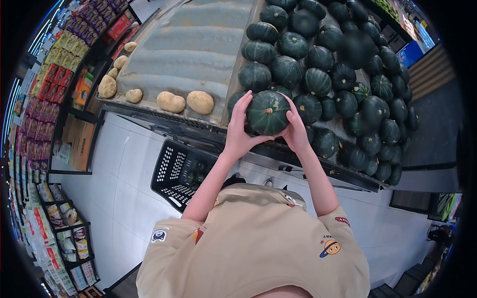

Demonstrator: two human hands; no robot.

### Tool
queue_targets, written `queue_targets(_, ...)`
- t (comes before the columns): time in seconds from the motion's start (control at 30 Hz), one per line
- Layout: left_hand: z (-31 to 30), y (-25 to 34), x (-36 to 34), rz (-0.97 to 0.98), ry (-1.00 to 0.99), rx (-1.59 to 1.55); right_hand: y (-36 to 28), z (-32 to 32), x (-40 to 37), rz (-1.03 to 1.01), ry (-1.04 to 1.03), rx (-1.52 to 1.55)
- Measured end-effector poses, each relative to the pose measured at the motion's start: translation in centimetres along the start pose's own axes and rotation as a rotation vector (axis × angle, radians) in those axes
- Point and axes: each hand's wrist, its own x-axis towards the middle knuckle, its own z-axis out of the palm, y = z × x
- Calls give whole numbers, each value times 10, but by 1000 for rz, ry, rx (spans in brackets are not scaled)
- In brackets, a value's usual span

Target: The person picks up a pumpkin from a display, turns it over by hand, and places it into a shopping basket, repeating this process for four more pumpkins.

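Between my two hands is a round dark green pumpkin [268,119], its stem turned up toward the camera. My left hand [239,130] wraps its left side, the thumb along the lower edge. On the other side my right hand [296,130] grips it with curved fingers. The pumpkin overlaps the front edge of the display in this view. Many similar green pumpkins [287,71] are heaped on the stand just beyond and to the right.
Left of the pumpkins, several potatoes [200,102] lie along the front of a grey ribbed display surface [186,49]. A black basket [171,166] with dark green produce inside stands on the tiled floor [124,184]. Packaged goods fill shelves [42,119] at the left.
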Motion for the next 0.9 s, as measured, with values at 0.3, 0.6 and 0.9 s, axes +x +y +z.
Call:
queue_targets(0.3, 7, -3, -6, -183, -10, -121, 4, -5, -1, -31, 36, 29)
queue_targets(0.6, 16, 18, 0, -228, -16, -131, -5, 19, -6, -207, 190, -512)
queue_targets(0.9, 9, -12, -12, -522, -35, -1222, -15, 19, -16, -323, 58, -923)
